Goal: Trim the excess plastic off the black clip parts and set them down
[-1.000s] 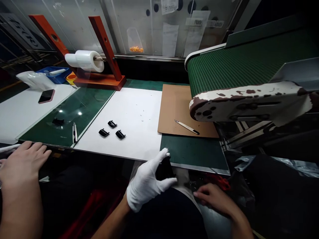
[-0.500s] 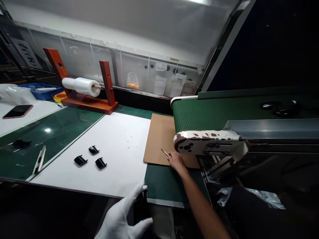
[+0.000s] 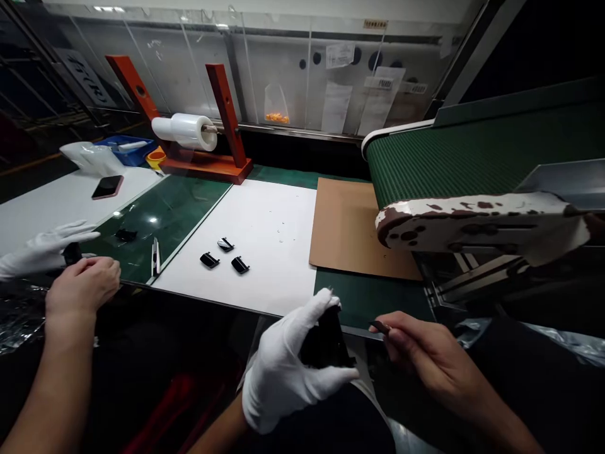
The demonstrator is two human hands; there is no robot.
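Note:
My left hand (image 3: 288,366), in a white glove, grips a black plastic part (image 3: 326,340) between thumb and fingers in front of the table edge. To its right, my bare right hand (image 3: 425,353) pinches a slim, knife-like tool (image 3: 379,326) whose dark tip points at the black part, a short gap away. Most of the tool is hidden in my fingers. Three small black plastic pieces (image 3: 209,260) lie on the white sheet (image 3: 269,221). A brown cardboard sheet (image 3: 345,227) lies beyond my hands.
A green conveyor belt (image 3: 416,164) juts in at right. At the back stands a wooden stand (image 3: 208,165) with a roll of clear film (image 3: 189,131). At left, a co-worker's gloved hand (image 3: 47,249) and bare hand (image 3: 85,284) hold a dark piece near a cutter (image 3: 155,257).
My right hand has lifted the slim tool off the cardboard and brought it back near my left hand. The view has turned left, bringing a co-worker's hands in.

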